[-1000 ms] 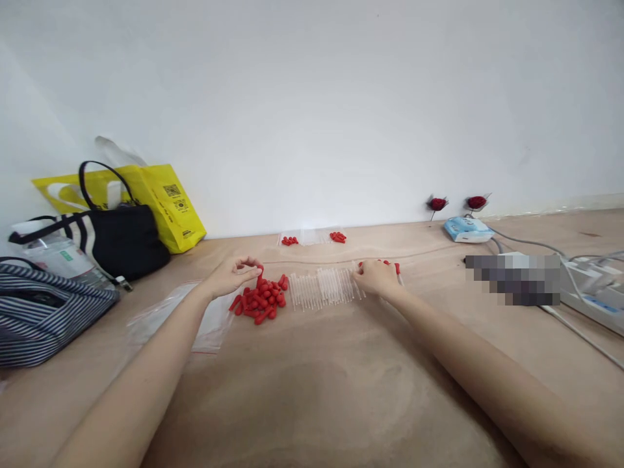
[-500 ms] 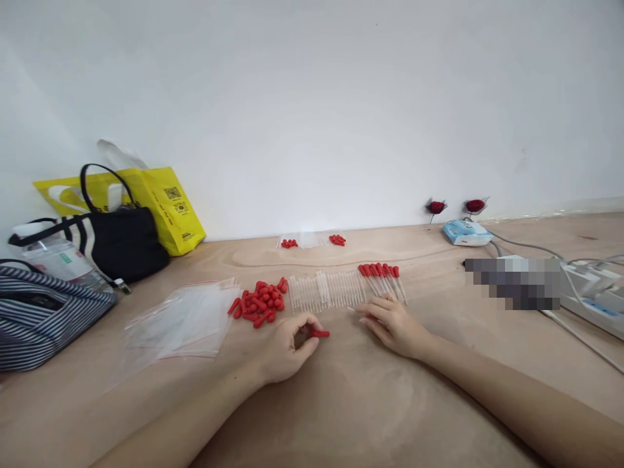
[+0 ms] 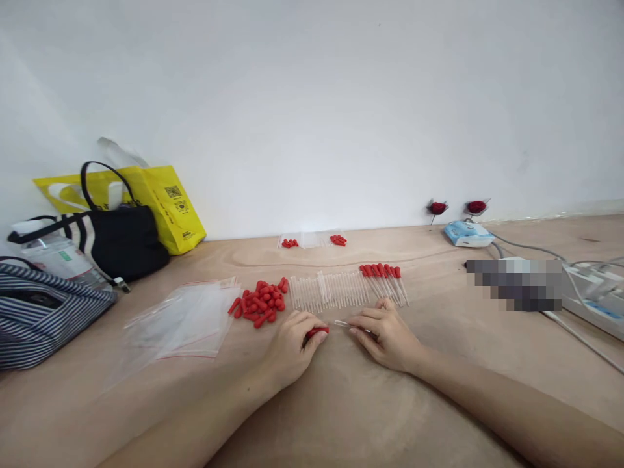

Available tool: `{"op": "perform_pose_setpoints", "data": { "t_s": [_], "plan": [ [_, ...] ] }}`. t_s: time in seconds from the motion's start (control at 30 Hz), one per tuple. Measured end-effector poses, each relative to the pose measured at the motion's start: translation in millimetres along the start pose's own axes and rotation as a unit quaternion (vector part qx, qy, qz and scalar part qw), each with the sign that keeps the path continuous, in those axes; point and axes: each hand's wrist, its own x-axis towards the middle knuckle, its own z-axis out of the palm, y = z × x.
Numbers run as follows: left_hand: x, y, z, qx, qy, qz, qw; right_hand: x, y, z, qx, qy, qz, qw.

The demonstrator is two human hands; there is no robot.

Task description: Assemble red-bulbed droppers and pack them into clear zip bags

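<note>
Left hand [image 3: 292,341] pinches red dropper bulb [image 3: 320,331], right hand [image 3: 392,338] pinches clear tube [image 3: 342,323]; held so ends face, nearside of tube row [image 3: 341,290].

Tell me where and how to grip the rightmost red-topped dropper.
Probably by its red bulb, coming from the right: the dropper lies on its side with its neighbours all to its left, and the bulb is thicker than the slim stem.
</note>
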Motion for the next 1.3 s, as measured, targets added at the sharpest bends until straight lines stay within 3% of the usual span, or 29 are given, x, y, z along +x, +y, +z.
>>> {"op": "perform_pose_setpoints", "data": {
  "t_s": [0.6,0.77,0.93,1.3],
  "plan": [
    [-3,0,1.5,0.004,0.023,-0.021,0.999,5,-19,6,0.030,0.028,-0.044,0.998],
    [-5,3,-2.4,0.020,0.006,0.044,0.999,6,-14,2,-0.013,0.049,-0.099,0.994],
    [-7,4,-0.9,0.035,0.025,0.114,0.993,5,-14,6,-0.029,0.049,-0.101,0.993],
    [-8,5,2.7,0.065,0.041,0.155,0.985,7,-16,8,0.007,0.002,-0.084,0.996]
  ]
}}
